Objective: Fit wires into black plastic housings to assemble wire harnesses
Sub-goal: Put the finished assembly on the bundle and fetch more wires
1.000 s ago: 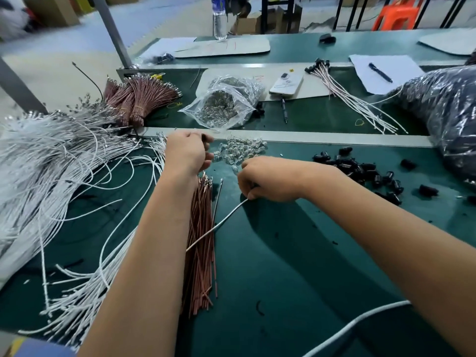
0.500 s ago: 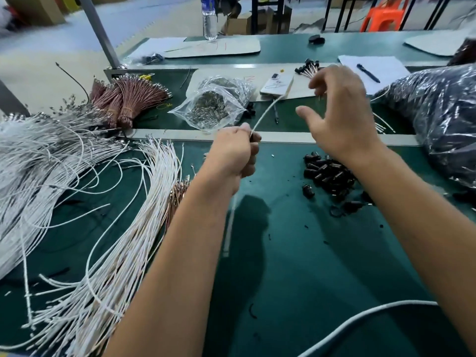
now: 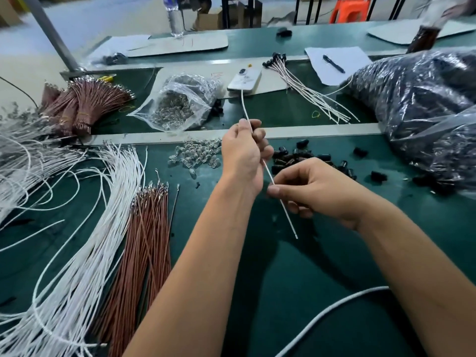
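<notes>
Holding one white wire [image 3: 268, 173] taut above the tabletop [image 3: 322, 253].
Left hand [image 3: 242, 153] clamped its upper part, right hand [image 3: 314, 191] pinched lower down, free end exposed, probably for seating; black housings [image 3: 298, 158] lay just behind.

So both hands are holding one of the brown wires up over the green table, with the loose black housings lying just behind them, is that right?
Not quite: the wire is white, not brown. The head view shows the left hand gripping it higher up and the right hand pinching it lower down, above the green table. The brown wires lie flat to the left. The black housings do lie just behind the hands.
</notes>
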`<act>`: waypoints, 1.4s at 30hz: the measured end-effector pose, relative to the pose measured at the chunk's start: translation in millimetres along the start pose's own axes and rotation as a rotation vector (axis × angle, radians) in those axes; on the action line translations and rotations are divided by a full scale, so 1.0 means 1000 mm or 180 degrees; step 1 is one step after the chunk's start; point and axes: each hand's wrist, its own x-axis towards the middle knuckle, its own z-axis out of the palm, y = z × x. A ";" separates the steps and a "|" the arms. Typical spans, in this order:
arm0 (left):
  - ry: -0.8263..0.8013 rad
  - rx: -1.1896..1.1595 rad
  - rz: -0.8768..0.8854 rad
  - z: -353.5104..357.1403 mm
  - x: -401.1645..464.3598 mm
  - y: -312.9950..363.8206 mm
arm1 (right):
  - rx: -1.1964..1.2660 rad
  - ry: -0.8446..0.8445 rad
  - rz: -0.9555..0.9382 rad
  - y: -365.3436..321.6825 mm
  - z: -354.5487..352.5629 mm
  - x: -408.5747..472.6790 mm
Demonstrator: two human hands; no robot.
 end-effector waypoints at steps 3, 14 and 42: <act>0.0107 0.0772 0.0254 -0.010 -0.001 -0.008 | 0.0527 0.0176 -0.0123 0.006 -0.001 0.001; -0.0440 0.1442 0.0832 -0.058 -0.016 -0.027 | 0.2016 0.1557 -0.0634 0.020 -0.007 0.006; -0.0989 0.1224 0.0464 -0.055 -0.017 -0.027 | 0.2179 0.1870 -0.0876 0.014 -0.005 0.004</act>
